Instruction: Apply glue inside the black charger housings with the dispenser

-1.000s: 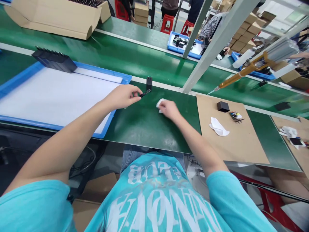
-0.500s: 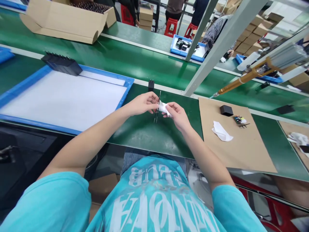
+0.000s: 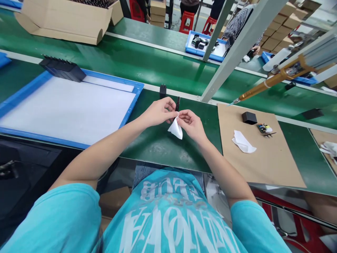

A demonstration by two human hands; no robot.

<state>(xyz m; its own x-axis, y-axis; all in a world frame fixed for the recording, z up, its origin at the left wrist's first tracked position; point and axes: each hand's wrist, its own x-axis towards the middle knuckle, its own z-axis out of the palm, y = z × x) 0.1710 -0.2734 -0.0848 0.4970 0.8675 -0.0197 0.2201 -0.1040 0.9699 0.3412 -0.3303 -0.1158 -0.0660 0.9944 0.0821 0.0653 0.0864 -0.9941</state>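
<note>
Over the green bench, my left hand point(image 3: 165, 111) is closed on a pair of black tweezers point(image 3: 178, 102), whose dark end sticks up between my hands. My right hand point(image 3: 192, 123) pinches a small white cloth point(image 3: 176, 130) against the tweezers, and the cloth hangs down in a point. The lower part of the tweezers is hidden behind fingers and cloth. Just beyond my left hand a black plug adapter point(image 3: 163, 91) stands upright with its pins up.
To the left lies a blue-rimmed tray point(image 3: 129, 111) with a row of black adapters point(image 3: 63, 69) at its back. On the right, a cardboard sheet point(image 3: 265, 165) bears a white cloth piece point(image 3: 243, 142), a black housing point(image 3: 249, 118) and a circuit board point(image 3: 265, 129). An orange-brown hanging tool point(image 3: 260, 87) reaches above it.
The tweezers have turned, showing a broader dark end above my fingers instead of thin prongs. The white cloth, earlier bunched between my hands, now hangs below them.
</note>
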